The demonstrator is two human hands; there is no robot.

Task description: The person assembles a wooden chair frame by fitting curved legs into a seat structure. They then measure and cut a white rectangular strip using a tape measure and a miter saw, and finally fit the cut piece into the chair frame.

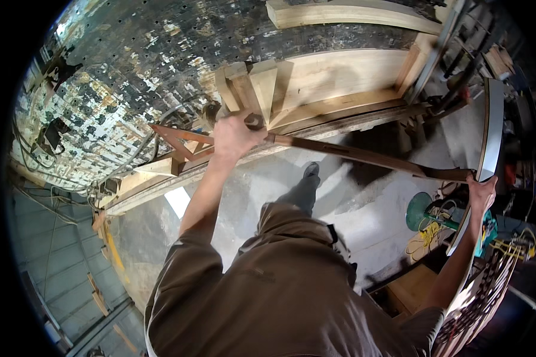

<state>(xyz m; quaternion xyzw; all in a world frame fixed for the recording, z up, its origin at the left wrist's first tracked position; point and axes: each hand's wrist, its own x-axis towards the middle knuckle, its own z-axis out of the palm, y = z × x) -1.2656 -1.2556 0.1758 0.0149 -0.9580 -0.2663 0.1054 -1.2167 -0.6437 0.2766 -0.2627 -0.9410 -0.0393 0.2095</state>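
Note:
A long, narrow dark brown wooden piece [363, 156] stretches across in front of me, over the workbench's near edge at its left end. My left hand [237, 138] is closed around that left end, beside upright pale wooden wedges [262, 83]. At the far right, my right hand [482, 193] grips the other end, its arm stretched out. Left of my left hand lies a reddish-brown triangular wooden frame [175, 141]; whether it joins the long piece is hidden by the hand. A pale board [345, 74] stands behind the long piece.
The worn metal workbench [143, 65] is full of small holes and flaking paint. A thick pale timber [357, 15] lies toward its back. On the right are a long grey-faced strip [492, 125], a green round base [420, 211] and yellow cord [424, 237] on the concrete floor.

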